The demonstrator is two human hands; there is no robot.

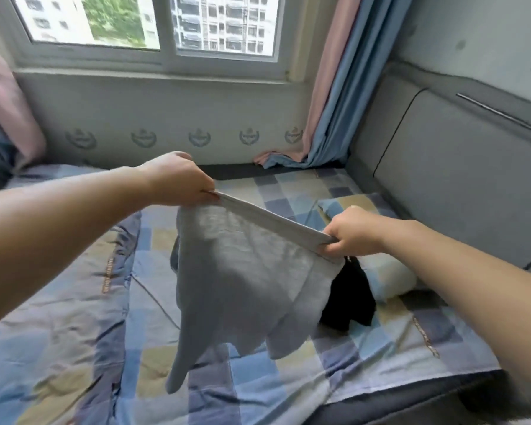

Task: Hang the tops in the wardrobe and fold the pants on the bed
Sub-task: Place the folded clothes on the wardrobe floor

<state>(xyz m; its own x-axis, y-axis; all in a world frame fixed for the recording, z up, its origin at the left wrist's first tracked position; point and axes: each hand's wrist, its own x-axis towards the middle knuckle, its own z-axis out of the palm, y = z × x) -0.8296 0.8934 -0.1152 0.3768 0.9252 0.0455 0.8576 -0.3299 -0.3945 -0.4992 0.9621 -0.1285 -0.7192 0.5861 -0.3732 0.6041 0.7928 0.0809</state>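
Bare forearms reached in from both lower corners toward a pair of grey pants [242, 280] held up over the bed [74, 348]; the left hand [178, 179] pinched one end of the waistband, fingers curled round the cloth, and the right hand [354, 231] gripped the other end lower down, so the band ran taut and slanting between the two fists; below that grip the legs hung loose above the checked quilt [288, 391]; just under the right fist a black garment [348, 299] lay on the bed, beside a pale pillow [390, 277]; beyond both hands hung a blue-and-pink curtain [328, 96].
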